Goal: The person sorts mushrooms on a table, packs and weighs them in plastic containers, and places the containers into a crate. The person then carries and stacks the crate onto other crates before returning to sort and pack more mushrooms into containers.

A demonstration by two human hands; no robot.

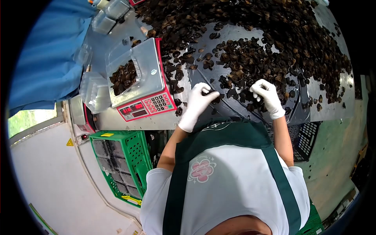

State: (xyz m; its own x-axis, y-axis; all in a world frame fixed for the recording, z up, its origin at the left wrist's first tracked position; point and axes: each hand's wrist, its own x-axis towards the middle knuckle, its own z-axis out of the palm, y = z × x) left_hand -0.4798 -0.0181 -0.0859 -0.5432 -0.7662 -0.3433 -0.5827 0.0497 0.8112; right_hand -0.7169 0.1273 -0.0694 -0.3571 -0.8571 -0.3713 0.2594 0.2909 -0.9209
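Dark brown, curled wood ear mushrooms [250, 58] cover much of the metal table, with a looser heap on the dark sheet in front of me. My left hand [200, 101], in a white glove, is at the near left edge of this heap. Its thumb and fingers are bent around a dark mushroom piece that is partly hidden. In a white glove too, my right hand [268, 97] is at the heap's near side, its fingertips pinched on a small dark mushroom piece. Left of my hands, a transparent tray holding mushrooms [124, 77] sits on a red digital scale [148, 102].
Stacked transparent plastic trays [95, 93] stand left of the scale, with more boxes [107, 19] at the back left. Below the table is a green crate [135, 156] with packed boxes. A black crate [308, 137] is under the right side. Blue cloth [47, 55] hangs at left.
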